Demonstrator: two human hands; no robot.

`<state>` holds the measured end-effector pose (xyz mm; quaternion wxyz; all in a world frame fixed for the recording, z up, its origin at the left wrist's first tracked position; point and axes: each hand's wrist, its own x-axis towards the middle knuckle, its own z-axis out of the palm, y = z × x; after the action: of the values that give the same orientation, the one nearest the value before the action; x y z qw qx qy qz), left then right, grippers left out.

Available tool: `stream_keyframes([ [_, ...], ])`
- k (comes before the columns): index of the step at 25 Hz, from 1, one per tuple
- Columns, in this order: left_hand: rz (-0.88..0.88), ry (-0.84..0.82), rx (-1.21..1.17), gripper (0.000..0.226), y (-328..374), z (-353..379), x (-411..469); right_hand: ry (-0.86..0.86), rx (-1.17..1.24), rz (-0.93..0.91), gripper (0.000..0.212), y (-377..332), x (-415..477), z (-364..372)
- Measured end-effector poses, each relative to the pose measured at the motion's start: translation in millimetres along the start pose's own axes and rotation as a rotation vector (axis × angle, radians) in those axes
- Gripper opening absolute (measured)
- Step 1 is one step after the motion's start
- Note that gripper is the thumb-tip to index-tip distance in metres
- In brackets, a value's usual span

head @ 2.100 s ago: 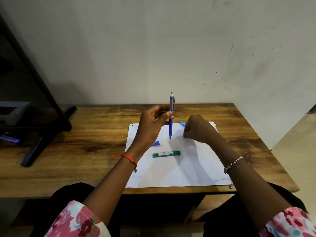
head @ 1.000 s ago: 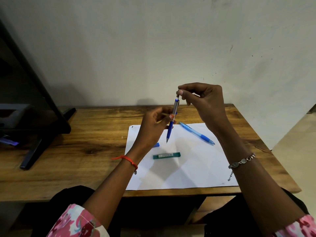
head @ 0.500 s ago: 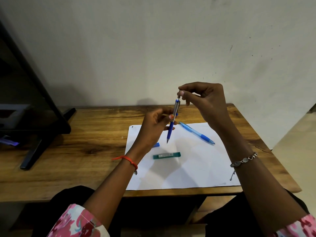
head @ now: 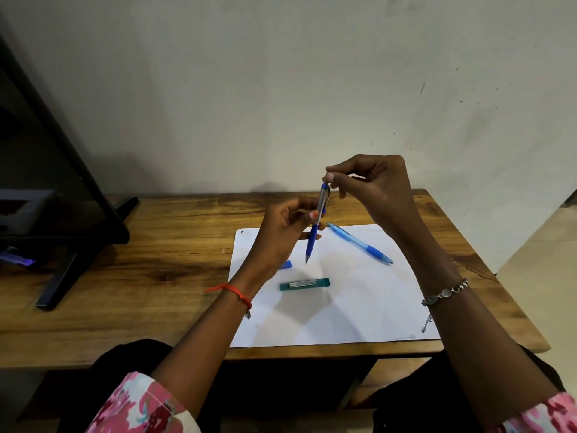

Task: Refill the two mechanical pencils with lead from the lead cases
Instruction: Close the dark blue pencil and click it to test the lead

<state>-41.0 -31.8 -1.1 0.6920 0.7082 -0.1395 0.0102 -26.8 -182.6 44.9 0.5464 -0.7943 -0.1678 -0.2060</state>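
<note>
My left hand [head: 282, 234] holds a dark blue mechanical pencil [head: 316, 228] upright by its middle, tip down, above a white paper sheet [head: 343, 307]. My right hand [head: 374, 189] pinches the pencil's top end between thumb and forefinger; whether it holds a cap or a lead there I cannot tell. A light blue mechanical pencil [head: 359, 243] lies slanted on the sheet to the right. A green lead case [head: 304, 284] lies flat on the sheet below the held pencil. A small blue case [head: 285, 265] peeks out beside my left wrist, mostly hidden.
The wooden table [head: 140, 276] has a black monitor stand [head: 71, 245] at its left end. A plain wall rises directly behind. The table's right edge drops off to a tiled floor [head: 543, 276].
My right hand rose from the sheet to the top of the held pencil about a second ago, uncovering the light blue pencil. Since then both hands have stayed almost still.
</note>
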Motion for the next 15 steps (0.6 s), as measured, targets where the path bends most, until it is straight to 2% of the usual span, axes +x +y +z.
stream_keyframes([
  [6,-0.002,0.006,-0.011,0.016,3.4,1.7,0.7,-0.030,0.067,0.021,0.005,4.5,-2.2,4.6],
  [9,0.021,0.029,-0.036,0.015,8.2,3.6,1.3,-0.057,0.264,0.090,0.013,4.1,-3.6,7.8],
  [11,0.027,0.047,-0.093,0.017,12.1,5.3,1.9,-0.078,0.367,0.141,0.019,3.9,-3.7,11.0],
  [15,-0.018,0.095,-0.256,0.016,11.9,6.2,0.9,-0.090,0.418,0.235,0.016,-4.7,-4.9,23.2],
])
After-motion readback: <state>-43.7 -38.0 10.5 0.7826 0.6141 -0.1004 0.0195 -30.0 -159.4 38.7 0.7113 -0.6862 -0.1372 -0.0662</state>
